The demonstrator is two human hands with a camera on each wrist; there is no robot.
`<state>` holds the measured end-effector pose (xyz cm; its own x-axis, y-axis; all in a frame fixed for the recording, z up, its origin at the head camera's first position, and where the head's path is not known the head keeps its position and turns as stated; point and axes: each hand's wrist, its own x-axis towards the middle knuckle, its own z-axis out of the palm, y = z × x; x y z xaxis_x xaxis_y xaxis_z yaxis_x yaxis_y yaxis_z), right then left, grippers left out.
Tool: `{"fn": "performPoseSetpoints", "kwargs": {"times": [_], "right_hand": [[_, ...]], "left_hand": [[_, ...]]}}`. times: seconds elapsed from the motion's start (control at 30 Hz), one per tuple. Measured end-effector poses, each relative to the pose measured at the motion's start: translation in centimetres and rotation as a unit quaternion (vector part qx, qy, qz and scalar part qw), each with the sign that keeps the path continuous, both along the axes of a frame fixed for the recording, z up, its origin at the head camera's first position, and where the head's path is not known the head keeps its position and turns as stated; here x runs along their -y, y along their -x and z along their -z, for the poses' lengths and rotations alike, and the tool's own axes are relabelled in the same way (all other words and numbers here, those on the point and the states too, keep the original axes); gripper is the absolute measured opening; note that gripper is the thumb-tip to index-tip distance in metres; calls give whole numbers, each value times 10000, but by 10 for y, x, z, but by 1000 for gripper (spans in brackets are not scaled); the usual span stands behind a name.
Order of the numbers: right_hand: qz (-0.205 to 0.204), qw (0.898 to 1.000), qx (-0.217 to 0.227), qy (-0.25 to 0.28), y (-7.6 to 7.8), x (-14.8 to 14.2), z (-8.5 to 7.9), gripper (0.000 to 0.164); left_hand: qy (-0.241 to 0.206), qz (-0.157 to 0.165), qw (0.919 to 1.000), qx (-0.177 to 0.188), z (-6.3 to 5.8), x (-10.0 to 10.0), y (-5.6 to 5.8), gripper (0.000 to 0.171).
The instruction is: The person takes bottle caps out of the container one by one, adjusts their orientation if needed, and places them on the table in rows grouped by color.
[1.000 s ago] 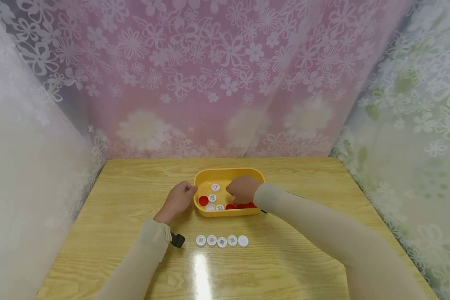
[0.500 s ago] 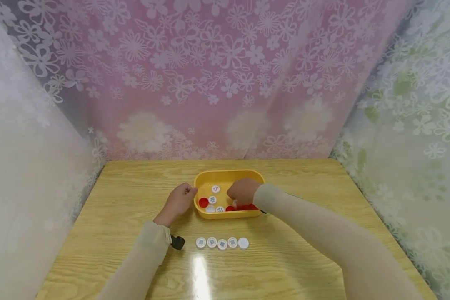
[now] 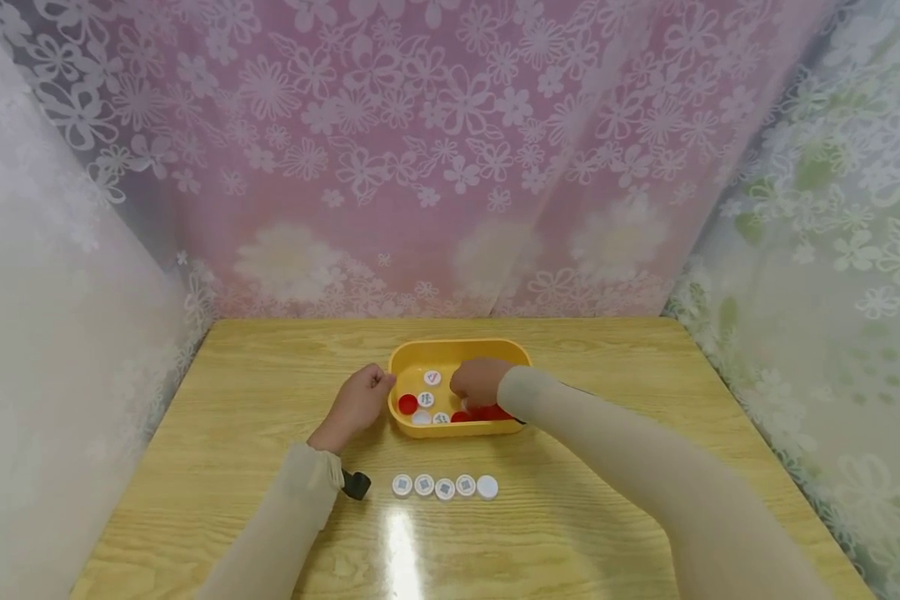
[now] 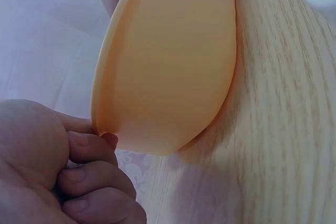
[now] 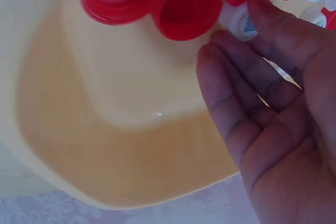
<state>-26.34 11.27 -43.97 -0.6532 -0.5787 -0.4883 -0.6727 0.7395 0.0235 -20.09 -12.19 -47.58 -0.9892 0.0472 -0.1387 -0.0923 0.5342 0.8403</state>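
Note:
My left hand (image 3: 358,401) pinches the left rim of a yellow plastic tub (image 3: 461,348); in the left wrist view the thumb and curled fingers (image 4: 94,174) are at that rim. My right hand (image 3: 482,381) reaches down inside the tub's right half. In the right wrist view its thumb and forefinger pinch a white bottle cap (image 5: 242,23) with a small square print. Red bottle caps (image 5: 187,8) lie right beside those fingers, mostly hidden under the hand in the head view. Printed white caps (image 3: 432,377) and a red cap (image 3: 408,404) lie at the tub's left.
In front of the tub, a row of several white caps (image 3: 445,488) stands on the wooden table (image 3: 270,358); the rightmost cap (image 3: 487,487) is plain. A black wrist camera (image 3: 357,485) sits at the left cuff. Flowered curtains (image 3: 435,167) enclose the table's back and sides.
The right hand has shifted slightly to the left and further back inside the tub. My left hand stays at the rim, and the row of caps is unchanged.

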Motion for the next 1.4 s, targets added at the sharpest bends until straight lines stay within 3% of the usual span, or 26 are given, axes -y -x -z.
{"fn": "performPoseSetpoints", "kwargs": {"times": [0.2, 0.53, 0.87, 1.2, 1.4], "right_hand": [[-482, 9981, -290, -237, 3, 6, 5, 19], [251, 9996, -21, 158, 1, 4, -2, 24], [542, 9980, -70, 326, -7, 5, -5, 19], [631, 9966, 88, 528, 0, -2, 5, 24], [701, 9956, 159, 595, -2, -1, -2, 25]], "left_hand": [[71, 102, 9999, -38, -1, -1, 0, 28], [54, 85, 9999, -74, -1, -1, 1, 28], [88, 11, 10000, 6, 0, -3, 0, 27], [70, 6, 10000, -57, -1, -3, -2, 28], [83, 5, 9999, -65, -2, -3, -2, 27]]}}
